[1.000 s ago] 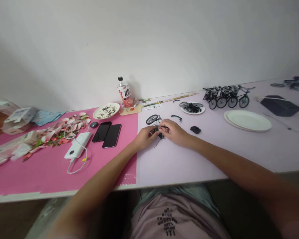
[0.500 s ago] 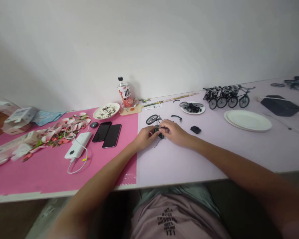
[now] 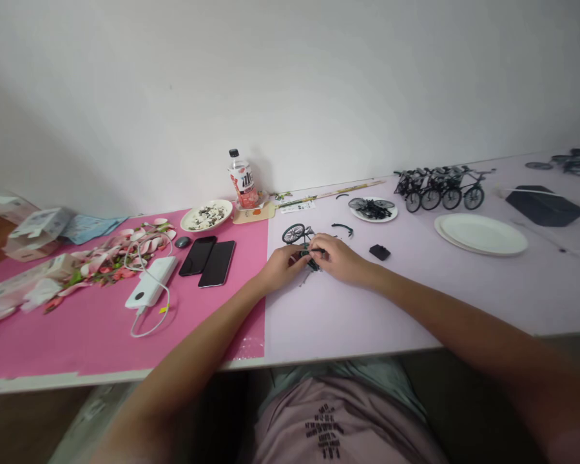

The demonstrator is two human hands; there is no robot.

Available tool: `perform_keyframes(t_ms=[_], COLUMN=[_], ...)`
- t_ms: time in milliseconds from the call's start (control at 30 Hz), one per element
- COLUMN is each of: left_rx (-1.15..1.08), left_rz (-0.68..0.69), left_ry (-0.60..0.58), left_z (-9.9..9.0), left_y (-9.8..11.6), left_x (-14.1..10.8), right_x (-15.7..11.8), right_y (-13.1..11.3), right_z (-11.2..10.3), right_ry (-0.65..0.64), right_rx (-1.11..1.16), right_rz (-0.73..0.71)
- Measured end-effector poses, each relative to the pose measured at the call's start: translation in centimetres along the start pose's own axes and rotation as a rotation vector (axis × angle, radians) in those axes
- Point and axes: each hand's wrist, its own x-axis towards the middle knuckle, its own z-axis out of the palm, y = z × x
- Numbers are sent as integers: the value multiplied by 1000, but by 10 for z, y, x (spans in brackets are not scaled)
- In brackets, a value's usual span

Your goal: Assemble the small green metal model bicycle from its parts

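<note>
A small dark model bicycle (image 3: 294,233) is between my hands on the pale part of the table, its spoked wheel showing beyond my fingers. My left hand (image 3: 281,267) is closed on the bicycle from the left. In the closed fingers of my right hand (image 3: 336,256) is a thin dark tool (image 3: 318,250), lying across the bicycle's frame. Fingers hide much of the frame. A curved black part (image 3: 343,228) lies behind my right hand, and a small black block (image 3: 379,252) is to its right.
Assembled model bicycles (image 3: 439,189) stand at the back right, beside a plate of black parts (image 3: 391,211). Stacked white plates (image 3: 486,234) lie nearer. Left are two phones (image 3: 216,264), a white power bank (image 3: 151,283), a bowl (image 3: 186,221), a bottle (image 3: 244,183) and scattered petals (image 3: 147,246).
The bicycle's wheel has tilted slightly and shifted a little to the left. My right hand and the tool have turned slightly.
</note>
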Motion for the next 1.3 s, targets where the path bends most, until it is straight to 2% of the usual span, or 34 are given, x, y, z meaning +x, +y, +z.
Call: perform_keyframes(t_ms=[667,1300], left_rx=[8,28], left_rz=[9,23], left_ry=[9,40], left_z=[2,4], left_y=[0,-3], left_x=[-1,-2], right_x=[0,-1], right_y=[-3,-3], right_z=[3,1], right_ry=[133,138], right_rx=[-87,-63], right_rz=[21,65])
